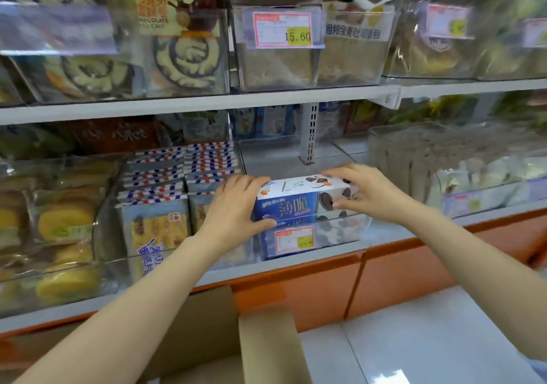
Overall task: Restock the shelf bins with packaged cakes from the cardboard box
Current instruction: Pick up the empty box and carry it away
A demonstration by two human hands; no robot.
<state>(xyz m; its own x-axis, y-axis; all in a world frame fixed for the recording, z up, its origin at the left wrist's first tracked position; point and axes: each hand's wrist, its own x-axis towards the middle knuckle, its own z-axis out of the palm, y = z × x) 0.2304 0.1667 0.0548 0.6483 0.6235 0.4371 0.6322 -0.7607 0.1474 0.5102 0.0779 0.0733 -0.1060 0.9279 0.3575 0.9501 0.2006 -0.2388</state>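
A blue and white cookie package (296,200) with dark sandwich biscuits printed on it stands at the front of a clear plastic shelf bin (337,230) on the lower shelf. My left hand (236,206) grips its left end, thumb along the lower front edge. My right hand (367,191) holds its right end, fingers over the top. Behind the package the bin's grey floor shows bare. The open cardboard box (266,342) sits below in front of me, its flap raised; its contents are hidden.
Left of the bin stand a bin of striped blue snack packs (165,206) and one of yellow cakes (59,221). A bin of pale packets (473,176) is to the right. The upper shelf (207,105) overhangs. White floor tiles (429,339) lie at the lower right.
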